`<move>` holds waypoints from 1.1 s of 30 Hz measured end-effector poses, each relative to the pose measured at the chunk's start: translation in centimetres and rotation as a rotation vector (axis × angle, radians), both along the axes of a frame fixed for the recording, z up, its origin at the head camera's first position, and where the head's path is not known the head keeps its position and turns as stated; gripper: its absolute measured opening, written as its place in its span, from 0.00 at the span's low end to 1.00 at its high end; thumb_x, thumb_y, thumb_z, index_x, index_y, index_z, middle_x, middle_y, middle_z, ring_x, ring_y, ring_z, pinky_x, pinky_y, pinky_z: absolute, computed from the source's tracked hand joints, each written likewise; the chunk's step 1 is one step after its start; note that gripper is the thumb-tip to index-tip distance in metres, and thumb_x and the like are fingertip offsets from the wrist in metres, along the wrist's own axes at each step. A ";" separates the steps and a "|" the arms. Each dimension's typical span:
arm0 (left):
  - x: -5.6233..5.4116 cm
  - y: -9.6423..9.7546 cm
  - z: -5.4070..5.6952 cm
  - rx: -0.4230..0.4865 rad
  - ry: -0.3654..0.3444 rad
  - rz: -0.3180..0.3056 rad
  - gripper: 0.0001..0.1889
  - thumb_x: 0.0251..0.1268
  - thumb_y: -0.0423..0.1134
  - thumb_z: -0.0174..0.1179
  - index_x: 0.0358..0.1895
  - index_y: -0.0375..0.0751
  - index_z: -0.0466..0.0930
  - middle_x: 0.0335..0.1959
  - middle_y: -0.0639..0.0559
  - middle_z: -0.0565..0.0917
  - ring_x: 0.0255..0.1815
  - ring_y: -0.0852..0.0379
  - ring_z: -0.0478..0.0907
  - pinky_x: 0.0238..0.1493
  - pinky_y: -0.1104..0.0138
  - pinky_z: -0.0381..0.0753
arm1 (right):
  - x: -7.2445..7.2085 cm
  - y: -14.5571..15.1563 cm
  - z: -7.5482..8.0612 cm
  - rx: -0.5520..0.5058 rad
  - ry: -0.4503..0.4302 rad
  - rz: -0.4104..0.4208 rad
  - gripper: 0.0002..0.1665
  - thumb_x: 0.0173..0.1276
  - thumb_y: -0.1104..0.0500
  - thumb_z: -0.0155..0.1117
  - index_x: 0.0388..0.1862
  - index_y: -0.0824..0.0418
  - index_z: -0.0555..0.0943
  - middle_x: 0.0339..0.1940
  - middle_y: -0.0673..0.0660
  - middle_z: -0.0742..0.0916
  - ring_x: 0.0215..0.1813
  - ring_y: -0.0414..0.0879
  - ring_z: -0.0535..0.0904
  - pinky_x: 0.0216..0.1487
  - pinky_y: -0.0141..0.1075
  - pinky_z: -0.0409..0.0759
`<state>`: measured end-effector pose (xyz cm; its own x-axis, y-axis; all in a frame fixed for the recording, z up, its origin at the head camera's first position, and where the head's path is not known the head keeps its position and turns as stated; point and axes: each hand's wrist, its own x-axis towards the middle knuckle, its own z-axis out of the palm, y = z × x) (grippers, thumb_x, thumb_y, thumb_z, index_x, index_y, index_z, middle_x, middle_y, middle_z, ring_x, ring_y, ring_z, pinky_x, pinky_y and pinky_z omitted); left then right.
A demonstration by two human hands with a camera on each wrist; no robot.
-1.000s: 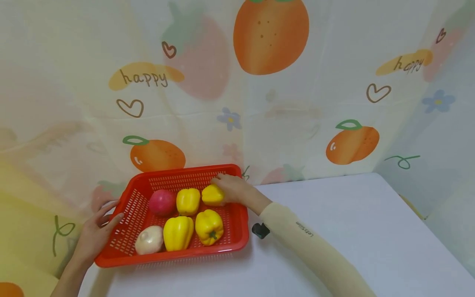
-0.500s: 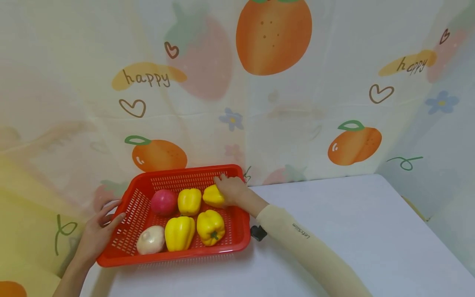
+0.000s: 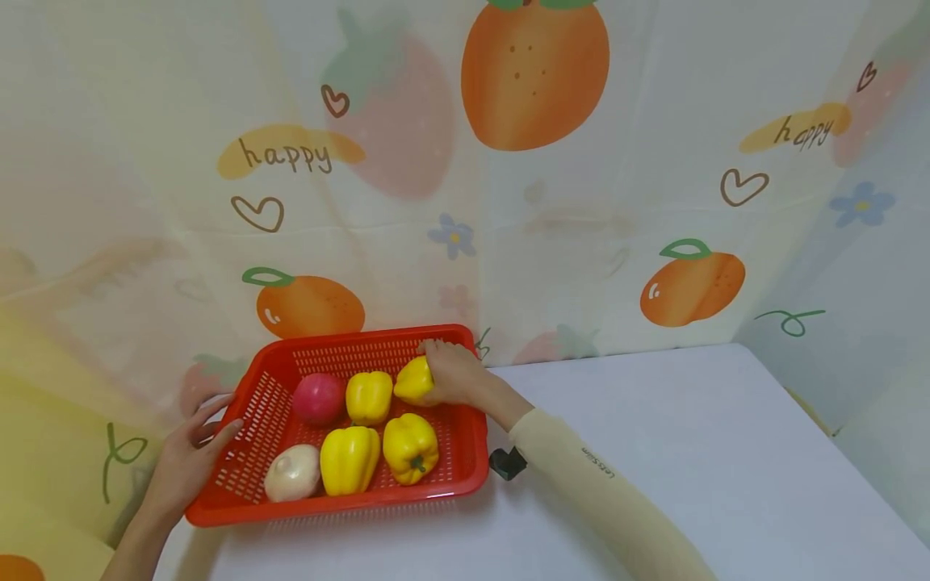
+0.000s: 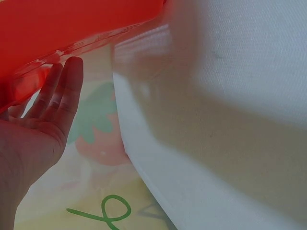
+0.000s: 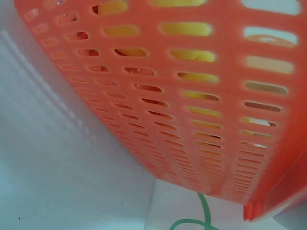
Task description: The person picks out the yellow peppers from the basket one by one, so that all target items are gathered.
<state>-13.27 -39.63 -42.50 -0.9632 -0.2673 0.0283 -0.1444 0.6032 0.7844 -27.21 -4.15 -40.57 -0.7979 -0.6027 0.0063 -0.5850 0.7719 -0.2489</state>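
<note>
Gripping yel. pepper (image 3: 412, 382) w/ R hand (image 3: 458, 374), L hand (image 3: 186, 460) straight-fingered at basket (image 3: 341, 505), sleeve (image 3: 584, 476) "LetsSlim", backdrop (image 3: 559, 181) "happy"

A fruit-printed backdrop (image 3: 508, 202) hangs behind a white table (image 3: 697, 436).

A white table (image 3: 697, 420) against a pale backdrop (image 3: 567, 282) with printed oranges (image 3: 535, 89), strawberries (image 3: 395, 129) and blue flowers (image 3: 452, 236).

The left hand (image 3: 187, 458) has its fingers extended, while the right hand (image 3: 456, 374) seems to curl its partly hidden fingers.
</note>
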 end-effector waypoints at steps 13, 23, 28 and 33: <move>0.1 0.2 0.2 0.004 0.007 -0.014 0.32 0.73 0.50 0.55 0.72 0.35 0.61 0.57 0.24 0.74 0.35 0.75 0.75 0.32 0.70 0.82 | 0.0 0.6 0.4 -0.121 -0.063 0.018 0.44 0.55 0.45 0.77 0.67 0.56 0.69 0.60 0.54 0.76 0.57 0.46 0.73 0.59 0.37 0.77; 0.1 0.2 0.2 0.003 0.007 -0.004 0.32 0.73 0.50 0.55 0.72 0.35 0.62 0.57 0.24 0.74 0.34 0.79 0.73 0.32 0.71 0.82 | 0.0 1.4 1.3 -0.237 -0.078 0.049 0.49 0.56 0.51 0.77 0.71 0.58 0.62 0.64 0.55 0.73 0.58 0.46 0.76 0.60 0.38 0.77; 0.1 0.1 0.2 -0.011 -0.007 0.005 0.32 0.73 0.51 0.54 0.73 0.36 0.61 0.59 0.23 0.73 0.34 0.79 0.72 0.32 0.72 0.81 | -0.2 1.6 1.3 -0.251 -0.081 0.050 0.50 0.54 0.53 0.79 0.71 0.60 0.62 0.64 0.55 0.75 0.58 0.46 0.75 0.61 0.37 0.76; 0.0 0.1 0.2 -0.007 -0.026 0.009 0.33 0.73 0.52 0.54 0.73 0.36 0.60 0.60 0.23 0.72 0.35 0.78 0.72 0.32 0.71 0.82 | -0.1 1.8 1.3 -0.264 -0.099 0.039 0.47 0.52 0.51 0.80 0.67 0.59 0.65 0.57 0.54 0.78 0.54 0.45 0.75 0.58 0.35 0.77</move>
<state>-13.22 -39.52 -42.27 -0.9611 -0.2763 0.0051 -0.1704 0.6071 0.7762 -27.31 -2.34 -39.23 -0.7785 -0.6211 0.0905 -0.5761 0.6498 -0.4959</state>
